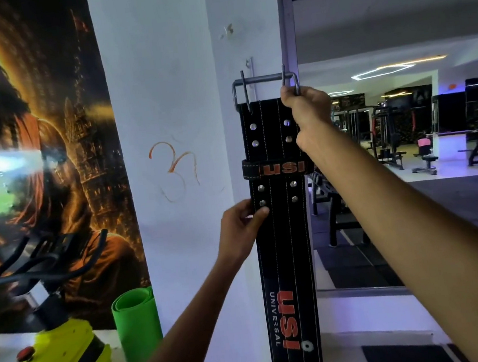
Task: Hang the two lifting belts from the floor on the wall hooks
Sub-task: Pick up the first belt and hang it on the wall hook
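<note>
Reaching up with both arms, I have my right hand (307, 110) high at the belt's metal buckle (264, 84), fingers pinched around the buckle's right side, beside the wall hook (249, 66) on the white pillar (163, 100). My left hand (241, 228) sits lower, thumb and fingers clamping the left edge of the black lifting belt (282, 235) by its rivets. That belt hangs straight down against the pillar, between my two hands and below.
</note>
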A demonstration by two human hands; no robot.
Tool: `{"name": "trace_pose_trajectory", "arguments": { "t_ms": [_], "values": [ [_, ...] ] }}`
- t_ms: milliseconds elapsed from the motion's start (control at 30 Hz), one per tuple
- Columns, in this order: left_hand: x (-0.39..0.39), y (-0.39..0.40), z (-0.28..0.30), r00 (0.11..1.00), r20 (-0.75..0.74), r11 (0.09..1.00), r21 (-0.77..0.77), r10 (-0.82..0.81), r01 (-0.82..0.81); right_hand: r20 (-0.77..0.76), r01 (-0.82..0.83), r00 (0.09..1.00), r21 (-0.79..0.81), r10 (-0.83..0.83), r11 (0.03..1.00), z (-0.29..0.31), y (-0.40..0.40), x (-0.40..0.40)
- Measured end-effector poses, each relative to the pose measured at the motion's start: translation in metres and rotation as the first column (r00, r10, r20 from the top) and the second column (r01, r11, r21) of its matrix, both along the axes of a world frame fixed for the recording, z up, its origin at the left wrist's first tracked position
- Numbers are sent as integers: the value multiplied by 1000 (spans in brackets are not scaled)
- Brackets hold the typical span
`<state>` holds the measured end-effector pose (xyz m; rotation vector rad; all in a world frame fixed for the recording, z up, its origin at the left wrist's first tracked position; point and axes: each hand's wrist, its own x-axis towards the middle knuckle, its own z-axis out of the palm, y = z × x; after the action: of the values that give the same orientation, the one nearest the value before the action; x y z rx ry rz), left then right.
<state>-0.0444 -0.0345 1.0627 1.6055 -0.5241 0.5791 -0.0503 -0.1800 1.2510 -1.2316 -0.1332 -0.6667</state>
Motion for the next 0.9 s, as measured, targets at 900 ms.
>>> {"name": "trace_pose_trajectory", "arguments": {
  "t_ms": [900],
  "values": [
    [15, 15, -141, 964, -265, 950, 295, -21, 102, -2, 16, 1000, 14, -16, 1000, -5, -10, -5]
  ]
}}
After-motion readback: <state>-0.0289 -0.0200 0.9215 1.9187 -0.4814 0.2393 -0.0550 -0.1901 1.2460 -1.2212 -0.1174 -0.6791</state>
